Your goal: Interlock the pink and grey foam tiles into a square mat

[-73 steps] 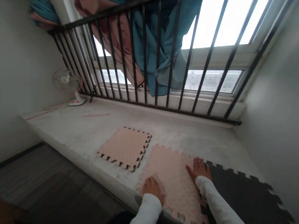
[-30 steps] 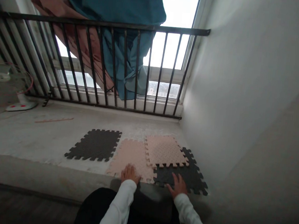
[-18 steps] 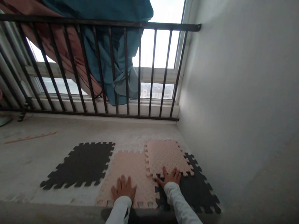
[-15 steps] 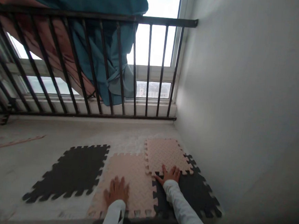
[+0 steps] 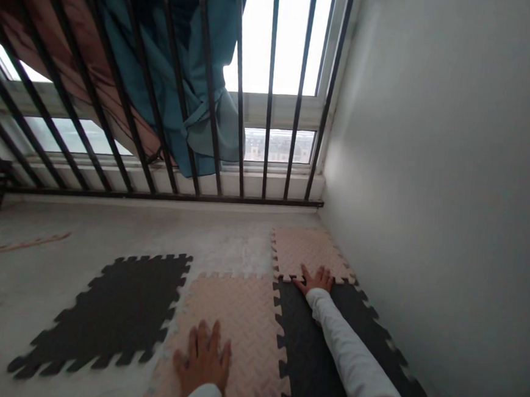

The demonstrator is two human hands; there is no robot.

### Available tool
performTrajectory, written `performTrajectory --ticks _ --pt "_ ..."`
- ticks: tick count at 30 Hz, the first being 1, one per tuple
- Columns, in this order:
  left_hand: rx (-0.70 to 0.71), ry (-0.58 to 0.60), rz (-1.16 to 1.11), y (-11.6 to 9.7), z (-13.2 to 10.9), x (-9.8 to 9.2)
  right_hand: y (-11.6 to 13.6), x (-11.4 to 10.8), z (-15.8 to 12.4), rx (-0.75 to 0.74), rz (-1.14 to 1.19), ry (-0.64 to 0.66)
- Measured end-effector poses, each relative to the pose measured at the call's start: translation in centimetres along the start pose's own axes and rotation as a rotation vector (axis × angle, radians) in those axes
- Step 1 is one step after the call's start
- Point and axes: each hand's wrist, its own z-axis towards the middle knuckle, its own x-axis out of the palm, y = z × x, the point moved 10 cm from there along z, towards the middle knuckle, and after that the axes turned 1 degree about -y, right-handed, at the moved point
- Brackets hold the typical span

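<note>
My left hand lies flat, fingers spread, on a pink foam puzzle mat near the bottom of the view. My right hand rests palm down on the near edge of a smaller-looking pink foam mat, where it meets a black foam mat. My white sleeve covers much of that black mat. To the left of the near pink mat, with a narrow gap, lies another black foam mat. Neither hand holds anything.
The mats lie on a dusty concrete ledge below a black metal railing. Behind it is a window with a blue and rust curtain. A white wall bounds the right side. A thin pinkish strip lies at left.
The oldest frame shows a pink mat where a black one now lies at left. Since then, the view has swung level and tipped up, and both arms reach farther out across the mats.
</note>
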Motion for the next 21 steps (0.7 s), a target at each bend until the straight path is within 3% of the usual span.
performTrajectory --ticks 7,14,21 --pt "0.039 -0.029 -0.043 -0.2 -0.3 -0.9 0.5 0.4 1.6 -0.009 0.001 -0.015" --pt "-0.001 0.009 -0.008 0.0 0.0 -0.1 2.8 0.0 -0.3 -0.077 -0.004 -0.023" --pt "0.012 -0.047 -0.019 -0.2 -0.5 -1.4 5.3 0.5 -2.4 -0.241 0.002 0.036"
